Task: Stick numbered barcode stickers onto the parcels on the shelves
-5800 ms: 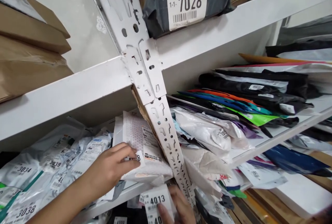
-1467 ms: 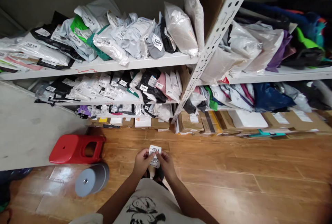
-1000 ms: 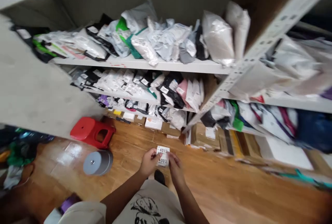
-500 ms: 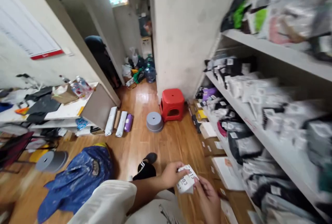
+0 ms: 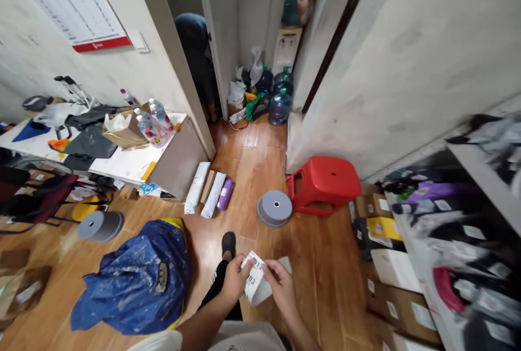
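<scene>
A white paper label strip [image 5: 253,281] with large black printed numbers is held up in front of my body. My left hand [image 5: 235,279] pinches its left edge between thumb and fingers. On the opposite side, my right hand [image 5: 280,284] grips the strip by its upper right edge. A paler blank part of the paper curls out below and behind my right fingers. Beneath my hands are the wooden floor and my own dark-trousered leg, with one dark shoe [image 5: 228,244] forward.
A red stool [image 5: 325,183] and a grey round stool [image 5: 275,208] stand ahead. A stuffed blue sack [image 5: 134,275] lies left, near wrapped parcels [image 5: 198,188] beside the white table [image 5: 134,164]. Shelves of bagged goods [image 5: 448,226] run along the right. A person [image 5: 195,52] bends in the doorway.
My view has swung right and forward, so the stools look nearer and the shelves slide toward the right edge. Both hands keep the label strip, with more of its blank part showing.
</scene>
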Demonstrator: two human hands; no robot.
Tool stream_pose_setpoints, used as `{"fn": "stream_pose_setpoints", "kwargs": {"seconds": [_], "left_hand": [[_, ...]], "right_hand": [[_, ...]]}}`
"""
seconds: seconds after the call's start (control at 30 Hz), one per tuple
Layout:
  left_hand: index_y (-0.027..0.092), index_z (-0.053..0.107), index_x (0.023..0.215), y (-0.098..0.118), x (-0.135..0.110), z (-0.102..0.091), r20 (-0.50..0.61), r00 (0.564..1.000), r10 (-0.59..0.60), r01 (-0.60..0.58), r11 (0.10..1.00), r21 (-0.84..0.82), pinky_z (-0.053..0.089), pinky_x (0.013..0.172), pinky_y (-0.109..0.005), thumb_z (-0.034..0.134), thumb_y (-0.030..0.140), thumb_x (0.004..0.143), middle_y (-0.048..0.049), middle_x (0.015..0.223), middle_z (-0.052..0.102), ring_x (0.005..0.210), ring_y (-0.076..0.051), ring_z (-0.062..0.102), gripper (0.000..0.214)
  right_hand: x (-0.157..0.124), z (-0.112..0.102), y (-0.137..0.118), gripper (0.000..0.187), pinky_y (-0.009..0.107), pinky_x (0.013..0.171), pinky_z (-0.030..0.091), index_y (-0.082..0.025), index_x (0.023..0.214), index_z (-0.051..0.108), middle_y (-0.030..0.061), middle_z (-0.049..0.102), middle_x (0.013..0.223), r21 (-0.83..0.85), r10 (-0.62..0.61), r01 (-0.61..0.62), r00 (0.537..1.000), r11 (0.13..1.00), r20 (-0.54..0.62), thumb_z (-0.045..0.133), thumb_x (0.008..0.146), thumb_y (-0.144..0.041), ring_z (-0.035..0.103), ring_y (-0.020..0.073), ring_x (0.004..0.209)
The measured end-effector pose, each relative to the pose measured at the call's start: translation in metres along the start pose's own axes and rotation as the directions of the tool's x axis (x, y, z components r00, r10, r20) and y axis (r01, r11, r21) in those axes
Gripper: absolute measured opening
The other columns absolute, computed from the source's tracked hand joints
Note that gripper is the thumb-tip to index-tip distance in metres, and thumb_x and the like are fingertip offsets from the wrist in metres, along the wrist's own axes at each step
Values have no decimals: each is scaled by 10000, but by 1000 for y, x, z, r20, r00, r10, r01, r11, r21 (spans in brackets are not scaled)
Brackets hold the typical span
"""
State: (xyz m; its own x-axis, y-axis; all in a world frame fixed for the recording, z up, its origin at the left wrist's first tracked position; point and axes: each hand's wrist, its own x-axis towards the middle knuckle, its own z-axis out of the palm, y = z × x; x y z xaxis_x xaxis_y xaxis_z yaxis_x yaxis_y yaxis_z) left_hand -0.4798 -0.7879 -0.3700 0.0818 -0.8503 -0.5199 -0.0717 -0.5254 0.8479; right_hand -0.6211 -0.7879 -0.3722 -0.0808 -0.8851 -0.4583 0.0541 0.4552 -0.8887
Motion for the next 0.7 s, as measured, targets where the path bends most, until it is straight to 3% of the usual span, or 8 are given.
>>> {"fn": "stream_pose_setpoints", "kwargs": {"seconds": [0.13, 0.23, 0.33, 0.43, 0.57, 0.7], "left_hand": [[145, 566, 758, -1, 92, -60, -41, 987, -154, 152, 988, -35, 412, 606, -253, 708, 613, 622, -28, 691, 614, 638, -150, 535, 508], [134, 604, 833, -8, 144, -96, -84, 959, -272, 266, 961, -74, 429, 598, -264, 675, 660, 620, -55, 724, 659, 649, -177, 581, 572], [138, 610, 804, -21, 182, -118, -144, 916, -373, 357, 926, -124, 430, 578, -275, 624, 741, 596, -52, 680, 654, 626, -195, 596, 638], [140, 615, 769, -39, 210, -126, -208, 871, -445, 415, 894, -171, 435, 587, -293, 618, 782, 546, -53, 658, 649, 633, -217, 606, 680], [170, 622, 726, -66, 237, -126, -285, 795, -535, 491, 844, -214, 441, 585, -330, 607, 784, 550, -40, 632, 631, 646, -254, 617, 639], [203, 631, 743, -98, 247, -124, -299, 701, -647, 607, 762, -225, 468, 597, -350, 586, 681, 709, -22, 684, 634, 706, -264, 643, 481]], "right_hand": [[104, 80, 11, 406, 306, 636, 464, -173, 748, 693, 70, 678, 732, -68, 65, -57, 990, 996, 124, 680, 678, -573, 593, 206, 682], [172, 128, 21, 357, 286, 578, 444, -182, 674, 684, 37, 639, 625, -108, 151, -130, 963, 986, 224, 708, 643, -536, 563, 179, 598], [225, 161, 35, 286, 262, 542, 413, -180, 665, 673, 2, 599, 562, -162, 230, -186, 916, 969, 330, 708, 642, -462, 524, 141, 528], [266, 181, 56, 255, 244, 530, 391, -169, 657, 657, -9, 592, 553, -236, 308, -226, 857, 945, 413, 704, 626, -418, 515, 122, 513], [310, 200, 102, 268, 224, 494, 366, -160, 639, 639, -28, 572, 502, -338, 431, -285, 734, 897, 525, 708, 599, -416, 497, 103, 463], [337, 219, 162, 272, 228, 473, 386, -143, 619, 663, -23, 588, 474, -434, 554, -343, 519, 833, 651, 769, 515, -371, 528, 118, 440]]}}
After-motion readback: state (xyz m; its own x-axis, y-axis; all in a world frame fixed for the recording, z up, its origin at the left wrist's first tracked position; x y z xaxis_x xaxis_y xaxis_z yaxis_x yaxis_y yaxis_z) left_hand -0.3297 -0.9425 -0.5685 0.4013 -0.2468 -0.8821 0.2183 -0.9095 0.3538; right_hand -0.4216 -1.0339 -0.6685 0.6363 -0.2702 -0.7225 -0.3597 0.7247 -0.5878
